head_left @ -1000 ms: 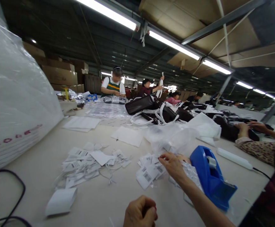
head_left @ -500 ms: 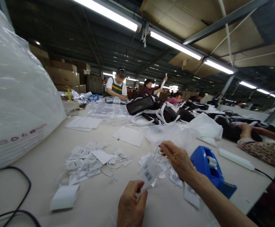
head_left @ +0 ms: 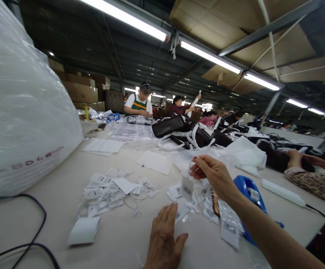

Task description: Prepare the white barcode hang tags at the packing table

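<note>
Between thumb and fingers my right hand pinches the white string of a hang tag, which dangles above other tags. My left hand lies on the table with its fingers stretched out and nothing in it, close to a tag in clear plastic. To the left spreads a heap of white printed tags with strings. Beneath my right forearm are a bagged label and something brown and narrow, partly hidden.
A blue tape dispenser stands right of my forearm, near a white corded tool. Dark handbags pile up at the back. A big plastic-wrapped bundle fills the left. A co-worker's sleeve reaches in from the right.
My right hand has lifted the tag by its string, away from the left hand. My left hand has let go of the tag and flattened on the table.
</note>
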`<state>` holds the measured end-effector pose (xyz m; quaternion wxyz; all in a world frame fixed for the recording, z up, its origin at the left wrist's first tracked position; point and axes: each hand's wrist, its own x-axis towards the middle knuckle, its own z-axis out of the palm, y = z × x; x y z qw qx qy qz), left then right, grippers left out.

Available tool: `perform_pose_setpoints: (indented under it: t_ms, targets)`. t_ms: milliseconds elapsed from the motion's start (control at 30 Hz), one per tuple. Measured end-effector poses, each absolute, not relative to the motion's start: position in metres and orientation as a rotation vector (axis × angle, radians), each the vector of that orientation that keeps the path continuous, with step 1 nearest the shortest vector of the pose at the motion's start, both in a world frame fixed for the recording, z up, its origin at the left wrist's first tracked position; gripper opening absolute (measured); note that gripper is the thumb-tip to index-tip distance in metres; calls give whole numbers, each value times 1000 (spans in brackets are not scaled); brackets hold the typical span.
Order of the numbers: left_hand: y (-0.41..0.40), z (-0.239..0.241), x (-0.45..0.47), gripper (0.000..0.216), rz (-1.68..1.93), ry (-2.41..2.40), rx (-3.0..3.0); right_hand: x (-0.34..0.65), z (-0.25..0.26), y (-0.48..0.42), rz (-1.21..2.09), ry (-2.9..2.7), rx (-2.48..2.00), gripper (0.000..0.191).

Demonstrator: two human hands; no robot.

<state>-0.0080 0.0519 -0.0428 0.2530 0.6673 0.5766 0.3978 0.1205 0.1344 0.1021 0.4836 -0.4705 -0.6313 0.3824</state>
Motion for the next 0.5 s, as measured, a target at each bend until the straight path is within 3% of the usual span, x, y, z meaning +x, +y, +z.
perform_pose_setpoints:
  t_ms: [167, 367, 500]
  targets:
    - [60, -31, -20, 59, 1304, 1478, 1591, 119, 116, 118, 1058, -1553, -1102, 27]
    - [55, -14, -30, 91, 1337, 1362, 1551, 118, 119, 96, 1278, -1566, -1035, 25]
    - [45, -12, -24, 59, 1315, 1234, 1584, 118, 118, 86, 1337, -1562, -1035, 27]
